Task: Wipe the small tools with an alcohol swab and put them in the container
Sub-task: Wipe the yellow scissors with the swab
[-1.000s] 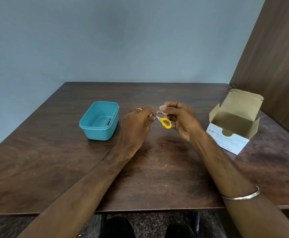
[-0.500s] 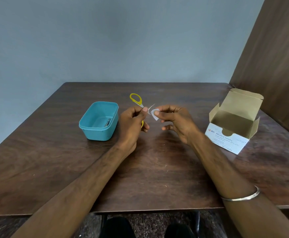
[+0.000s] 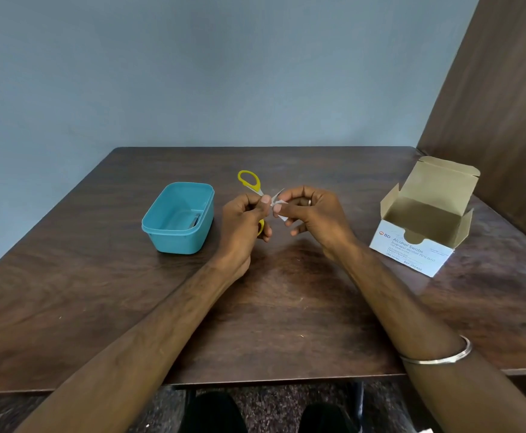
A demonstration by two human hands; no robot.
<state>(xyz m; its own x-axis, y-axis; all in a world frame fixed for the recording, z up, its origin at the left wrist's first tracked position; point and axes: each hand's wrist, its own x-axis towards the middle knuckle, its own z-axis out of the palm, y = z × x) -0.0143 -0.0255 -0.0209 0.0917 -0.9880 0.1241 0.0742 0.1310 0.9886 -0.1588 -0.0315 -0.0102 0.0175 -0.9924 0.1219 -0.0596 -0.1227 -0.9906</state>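
Head view: left hand grips the scissors mid-body, fingers curled round them, one yellow loop sticking up and away, the other showing below the fist. Right hand pinches the white swab between thumb and forefinger, right at the blades beside the left thumb. Both hands are raised over the table centre. Teal container sits just left of the left hand, a small metal item inside. Open swab box stands well right.
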